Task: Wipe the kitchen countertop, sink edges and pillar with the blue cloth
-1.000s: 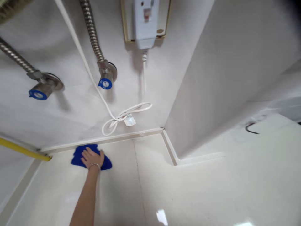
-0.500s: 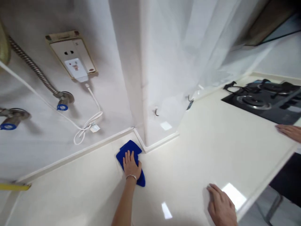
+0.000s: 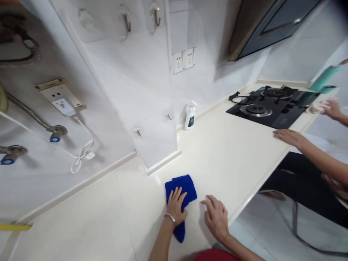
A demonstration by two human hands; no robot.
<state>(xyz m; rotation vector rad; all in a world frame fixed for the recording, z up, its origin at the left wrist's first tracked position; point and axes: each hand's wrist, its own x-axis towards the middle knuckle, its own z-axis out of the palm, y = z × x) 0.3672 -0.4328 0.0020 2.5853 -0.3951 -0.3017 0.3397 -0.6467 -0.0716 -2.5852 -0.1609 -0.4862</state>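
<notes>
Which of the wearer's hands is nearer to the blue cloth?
Left. The left hand lies on the cloth; the right hand is off to its right, not touching it.

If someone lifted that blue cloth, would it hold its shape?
Probably not: the blue cloth lies flat with soft, uneven edges, so it would likely droop. It looks thin, so probably light. Pushed, it might wrinkle where it spreads past the left hand.

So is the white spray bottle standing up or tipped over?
Standing up: the spray bottle has its base down on the counter and its spray head at the top.
</notes>
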